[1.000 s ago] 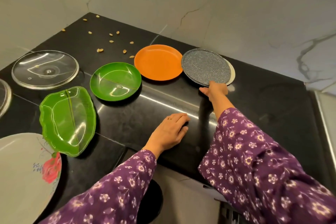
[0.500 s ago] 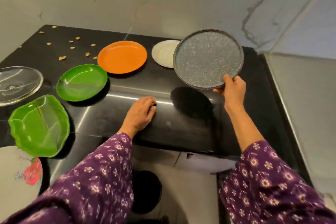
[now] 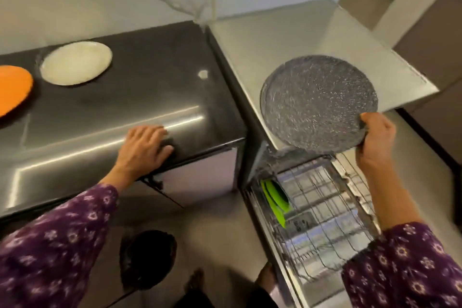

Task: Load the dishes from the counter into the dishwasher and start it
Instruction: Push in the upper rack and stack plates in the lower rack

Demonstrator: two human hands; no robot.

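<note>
Loading is the step being worked on here, from the look of it. Nearest the camera, the dishwasher rack (image 3: pixel 325 210) is being left pulled out, with green plates (image 3: pixel 275 197) being held on edge in the slots on the counter side. Just above its far end, the speckled grey plate (image 3: pixel 318 102) is being pinched by the right hand (image 3: pixel 375 137), thumb on top of the rim, fingers tucked underneath, roughly level. The left hand (image 3: pixel 143 150) is being rested flat on the black counter (image 3: pixel 155 92) by its front edge, fingers straight, nothing in them. Further back, a white plate (image 3: pixel 76 62) and an orange plate (image 3: pixel 12 87) are being left waiting on that counter. Next, I'd guess, the grey plate is going to need tipping on edge and lowering between the tines beside the green ones, or the wires get clipped.
</note>
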